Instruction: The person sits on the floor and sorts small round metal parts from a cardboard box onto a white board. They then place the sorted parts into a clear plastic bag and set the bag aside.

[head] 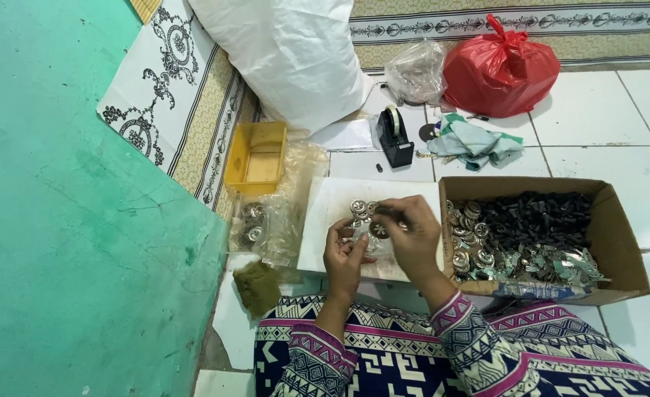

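Note:
My left hand [345, 254] and my right hand [413, 234] meet over a white board [323, 220] on the floor. Between the fingers of both hands is a small clear plastic bag [375, 237] with a round silvery metal piece inside. A little pile of the same round metal pieces [360, 209] lies on the board just beyond my fingers. To the right stands an open cardboard box [619, 242] holding black parts, silvery round pieces and greenish scraps.
A yellow plastic tray [255, 158] and clear bags [266, 220] lie to the left by a green wall. Beyond are a black tape dispenser [395, 136], a cloth [476, 143], a red bag [500, 66], a clear bag [415, 71] and a white sack [288, 51].

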